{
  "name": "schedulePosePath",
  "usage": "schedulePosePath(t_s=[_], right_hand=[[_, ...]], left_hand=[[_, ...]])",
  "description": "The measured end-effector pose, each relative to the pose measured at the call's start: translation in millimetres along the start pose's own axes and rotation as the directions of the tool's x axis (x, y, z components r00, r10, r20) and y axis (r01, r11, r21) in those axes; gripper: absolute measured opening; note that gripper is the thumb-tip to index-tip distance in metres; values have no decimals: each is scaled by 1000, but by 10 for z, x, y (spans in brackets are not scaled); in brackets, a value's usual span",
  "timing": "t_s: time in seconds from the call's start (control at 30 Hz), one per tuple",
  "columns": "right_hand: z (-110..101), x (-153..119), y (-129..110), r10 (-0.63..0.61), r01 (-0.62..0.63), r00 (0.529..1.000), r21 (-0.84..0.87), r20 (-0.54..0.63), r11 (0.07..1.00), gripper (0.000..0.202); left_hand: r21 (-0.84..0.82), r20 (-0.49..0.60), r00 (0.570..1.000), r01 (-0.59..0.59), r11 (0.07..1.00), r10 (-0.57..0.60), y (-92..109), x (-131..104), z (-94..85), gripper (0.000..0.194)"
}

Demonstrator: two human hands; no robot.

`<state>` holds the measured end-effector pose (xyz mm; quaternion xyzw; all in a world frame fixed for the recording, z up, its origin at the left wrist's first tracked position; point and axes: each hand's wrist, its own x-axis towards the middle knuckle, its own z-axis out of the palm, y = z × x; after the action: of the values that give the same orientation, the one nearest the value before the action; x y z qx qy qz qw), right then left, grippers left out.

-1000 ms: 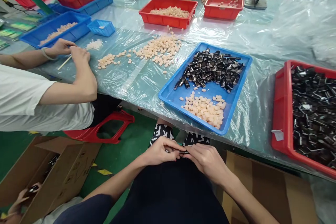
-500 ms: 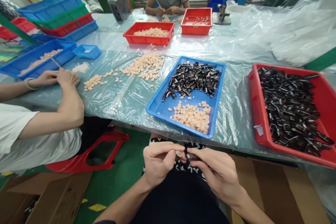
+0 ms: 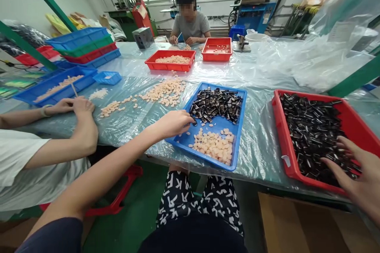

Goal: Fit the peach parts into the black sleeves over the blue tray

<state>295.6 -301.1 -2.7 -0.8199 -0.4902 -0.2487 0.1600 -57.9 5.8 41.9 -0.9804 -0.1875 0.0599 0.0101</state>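
Observation:
My left hand [image 3: 175, 122] reaches over the left edge of the blue tray [image 3: 239, 126], fingers closed on a small black shiny piece [image 3: 194, 121] at their tips. Behind it in that tray lies a heap of similar black pieces [image 3: 218, 102] with bright metallic faces. The near half of the tray holds a pile of small pale peach-coloured pads [image 3: 213, 144]. Far to the right, my right hand [image 3: 356, 166] is open over the red bin [image 3: 360, 130], thumb and fingers apart. Black shiny parts [image 3: 311, 134] fill much of that bin, just under my fingertips.
Loose pale pads [image 3: 166, 91] lie on the plastic-covered table, left of the tray. A co-worker's hands [image 3: 80, 106] hold a thin stick at left; another person [image 3: 190, 23] sits opposite. Red trays [image 3: 170, 65] stand farther back. Green posts [image 3: 353, 75] rise at both sides.
My hands were together over my lap around a small dark piece. They have parted: the left has moved forward to the blue tray, the right out to the red bin and opened.

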Motion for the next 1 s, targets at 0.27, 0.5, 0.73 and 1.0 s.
schedulePosePath(t_s=[0.27,0.5,0.73,1.0], right_hand=[[-205,16,-622,-106,135,989,354,-101,925,32],[-282,-168,-1213,-211,202,974,738,-83,644,18],[-168,-194,-1976,-324,196,945,865,-41,462,38],[-111,-99,-2143,-456,435,860,795,-228,422,21]], left_hand=[[314,-9,1000,7,950,-5,-82,430,284,16],[-68,-449,892,12,998,-41,-62,73,110,25],[-381,-614,779,-437,815,131,731,-541,-204,29],[-833,-291,951,-196,517,-107,832,-776,-43,22]])
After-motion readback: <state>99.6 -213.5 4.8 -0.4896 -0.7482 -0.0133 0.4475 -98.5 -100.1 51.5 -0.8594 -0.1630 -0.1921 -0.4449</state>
